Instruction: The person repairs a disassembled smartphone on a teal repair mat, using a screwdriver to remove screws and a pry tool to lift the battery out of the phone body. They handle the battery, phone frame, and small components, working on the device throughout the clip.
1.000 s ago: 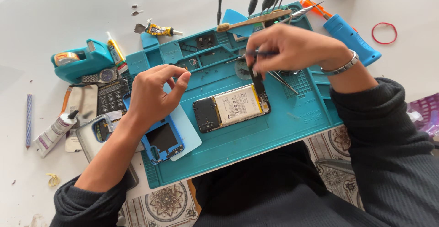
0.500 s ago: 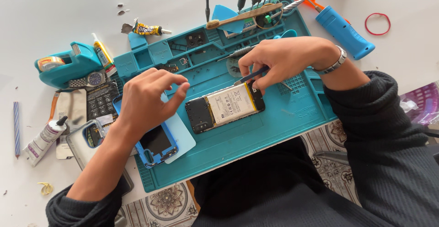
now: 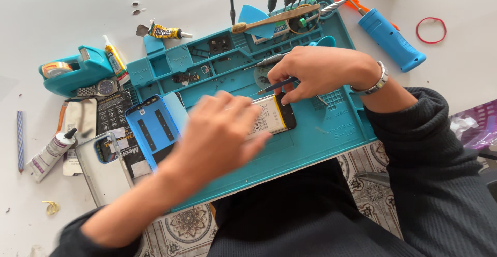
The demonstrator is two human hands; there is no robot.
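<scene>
The opened phone (image 3: 272, 118) lies on the teal mat (image 3: 331, 132) — left hand (image 3: 220, 132) (blurred, fingers spread) covers its left half, right hand (image 3: 316, 73) sits at its upper right end, pinching a dark tool (image 3: 277, 86). The phone's long axis runs left-right, tilted slightly up toward the right.
</scene>
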